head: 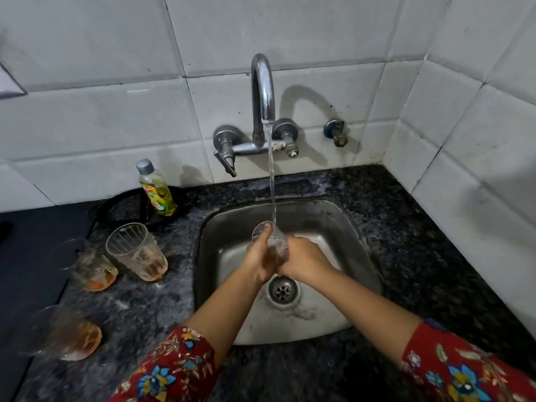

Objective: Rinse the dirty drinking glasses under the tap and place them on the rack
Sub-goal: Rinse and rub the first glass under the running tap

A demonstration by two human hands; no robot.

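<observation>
A clear drinking glass [271, 237] is held upright over the steel sink [342, 224], and water from the chrome tap [263, 91] runs into it. My left hand [261, 256] grips it from the left. My right hand [301, 258] wraps round it from the right. Three dirty glasses with orange residue stand on the counter left of the sink: a ribbed one [136, 250], one beside it [87, 265] and one near the front [61, 332]. No rack is in view.
A bottle of yellow dish soap [156, 188] stands on a black tray [121, 211] behind the dirty glasses. The dark granite counter [406, 242] surrounds the sink. White tiled walls close off the back and right. The sink drain [282, 290] lies below my hands.
</observation>
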